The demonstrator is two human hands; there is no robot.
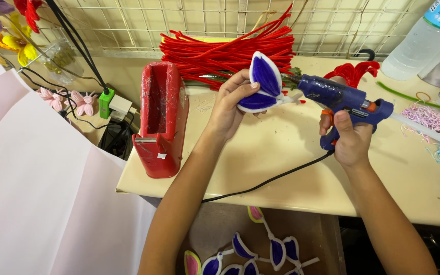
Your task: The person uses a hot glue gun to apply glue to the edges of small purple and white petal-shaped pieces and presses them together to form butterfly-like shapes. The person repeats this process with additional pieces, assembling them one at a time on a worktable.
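My left hand (pixel 228 105) holds up two joined purple petals with white fuzzy rims (pixel 264 83) above the cream table (pixel 281 168). My right hand (pixel 349 138) grips a blue glue gun (pixel 343 99) by its handle, a finger on the orange trigger. The gun's nozzle points left and meets the base of the petals. A black cord (pixel 266 182) runs from the gun down over the table's front edge.
A red tape dispenser (pixel 160 117) stands at the table's left end. Red pipe cleaners (pixel 220 51) are piled at the back by a wire grid. Pink and blue fuzzy strands (pixel 439 127) and a plastic bottle (pixel 423 40) sit right. More purple petals (pixel 260 252) lie below the table.
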